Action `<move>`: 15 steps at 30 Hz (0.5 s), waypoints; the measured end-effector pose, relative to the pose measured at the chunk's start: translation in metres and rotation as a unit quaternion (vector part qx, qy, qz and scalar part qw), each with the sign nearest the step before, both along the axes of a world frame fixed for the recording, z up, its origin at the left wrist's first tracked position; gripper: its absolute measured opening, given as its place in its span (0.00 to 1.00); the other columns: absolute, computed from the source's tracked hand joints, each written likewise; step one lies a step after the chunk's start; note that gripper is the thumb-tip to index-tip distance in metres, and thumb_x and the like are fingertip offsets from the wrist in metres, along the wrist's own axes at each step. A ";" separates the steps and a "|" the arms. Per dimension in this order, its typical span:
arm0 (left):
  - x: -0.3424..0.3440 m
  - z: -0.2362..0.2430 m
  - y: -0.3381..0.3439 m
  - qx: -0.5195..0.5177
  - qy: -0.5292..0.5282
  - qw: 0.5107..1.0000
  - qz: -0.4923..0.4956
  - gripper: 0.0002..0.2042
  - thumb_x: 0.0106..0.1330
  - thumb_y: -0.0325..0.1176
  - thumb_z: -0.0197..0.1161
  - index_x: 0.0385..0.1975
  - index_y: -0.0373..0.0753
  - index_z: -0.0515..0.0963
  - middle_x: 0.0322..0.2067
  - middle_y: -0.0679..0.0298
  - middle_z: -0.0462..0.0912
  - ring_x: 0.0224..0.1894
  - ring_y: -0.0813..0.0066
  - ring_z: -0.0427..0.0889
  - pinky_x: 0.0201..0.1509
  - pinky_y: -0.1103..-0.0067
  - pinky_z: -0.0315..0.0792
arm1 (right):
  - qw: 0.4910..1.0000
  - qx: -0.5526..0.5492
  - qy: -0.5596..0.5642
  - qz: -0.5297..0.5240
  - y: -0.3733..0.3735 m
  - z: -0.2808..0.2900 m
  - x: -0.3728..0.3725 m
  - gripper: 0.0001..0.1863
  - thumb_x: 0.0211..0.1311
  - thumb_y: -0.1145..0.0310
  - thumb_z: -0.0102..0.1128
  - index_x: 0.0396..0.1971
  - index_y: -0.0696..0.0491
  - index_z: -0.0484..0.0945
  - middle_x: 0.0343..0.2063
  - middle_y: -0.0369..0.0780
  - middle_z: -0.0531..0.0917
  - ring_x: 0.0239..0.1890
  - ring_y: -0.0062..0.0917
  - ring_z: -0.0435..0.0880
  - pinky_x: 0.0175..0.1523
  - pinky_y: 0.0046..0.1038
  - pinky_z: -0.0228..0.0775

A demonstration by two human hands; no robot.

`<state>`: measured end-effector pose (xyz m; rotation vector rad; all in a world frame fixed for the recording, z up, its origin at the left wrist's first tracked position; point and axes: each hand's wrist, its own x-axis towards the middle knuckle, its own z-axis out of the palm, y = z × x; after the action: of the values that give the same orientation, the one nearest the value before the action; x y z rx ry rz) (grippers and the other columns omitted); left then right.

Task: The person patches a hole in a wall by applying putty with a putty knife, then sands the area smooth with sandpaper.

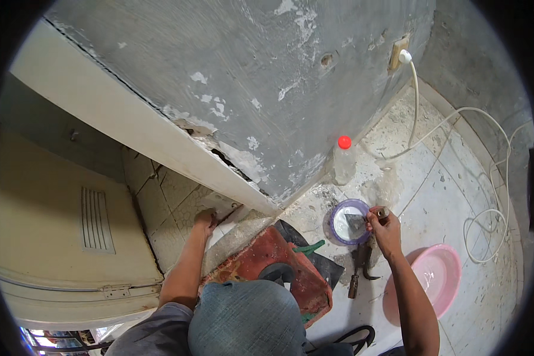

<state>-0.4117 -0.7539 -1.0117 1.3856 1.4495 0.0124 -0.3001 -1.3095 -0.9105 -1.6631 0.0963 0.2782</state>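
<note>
In front of you stood a gray wall (219,53), its paint flaking into white patches, with a socket (399,53) near the corner where a second gray wall (474,65) met it. To your left, a pale door frame (142,127) slanted beside a cream door (35,202) with a slatted vent (97,219). Debris-strewn white floor tiles (421,202) lay brightly lit to your right, while the doorway was dimmer
</note>
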 end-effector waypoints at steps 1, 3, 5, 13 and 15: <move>-0.004 0.009 0.008 0.194 0.064 0.952 -0.228 0.07 0.61 0.38 0.63 0.30 0.41 0.76 0.27 0.64 0.77 0.27 0.73 0.73 0.26 0.74 0.68 | 1.000 -0.015 -0.002 -0.002 0.001 0.001 -0.001 0.06 0.62 0.71 0.60 0.35 0.59 0.78 0.21 0.34 0.79 0.23 0.16 0.77 0.30 0.20 0.69; -0.012 0.022 0.019 0.373 0.122 0.812 -0.431 0.07 0.61 0.36 0.62 0.32 0.40 0.76 0.28 0.63 0.78 0.29 0.72 0.74 0.28 0.74 0.69 | 1.000 -0.027 -0.006 -0.004 0.000 0.003 -0.001 0.07 0.62 0.71 0.60 0.34 0.59 0.78 0.21 0.35 0.80 0.23 0.16 0.78 0.31 0.20 0.69; -0.027 0.038 0.027 0.207 -0.143 0.968 -0.022 0.12 0.64 0.33 0.56 0.44 0.34 0.74 0.37 0.58 0.79 0.40 0.66 0.77 0.43 0.70 0.71 | 0.998 -0.058 0.002 -0.027 -0.005 0.006 -0.001 0.09 0.63 0.68 0.60 0.32 0.59 0.79 0.21 0.35 0.80 0.23 0.18 0.79 0.30 0.22 0.70; -0.085 0.172 -0.039 0.441 -0.231 0.844 -0.198 0.11 0.65 0.29 0.58 0.43 0.31 0.76 0.34 0.63 0.79 0.37 0.78 0.75 0.44 0.81 0.69 | 0.997 -0.010 0.035 -0.073 -0.038 -0.012 0.004 0.14 0.64 0.63 0.60 0.32 0.61 0.79 0.23 0.37 0.81 0.23 0.21 0.81 0.32 0.24 0.74; -0.087 0.183 -0.094 0.412 -0.223 0.844 -0.263 0.08 0.65 0.29 0.59 0.39 0.32 0.78 0.31 0.67 0.79 0.35 0.83 0.74 0.42 0.84 0.69 | 0.986 0.128 0.063 -0.084 -0.042 -0.016 0.003 0.16 0.64 0.61 0.59 0.36 0.62 0.77 0.27 0.40 0.81 0.27 0.23 0.82 0.35 0.24 0.77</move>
<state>-0.4987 -0.8481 -0.8287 2.2577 0.6181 0.6299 -0.2967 -1.3516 -0.9269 -1.3727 0.2832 0.2561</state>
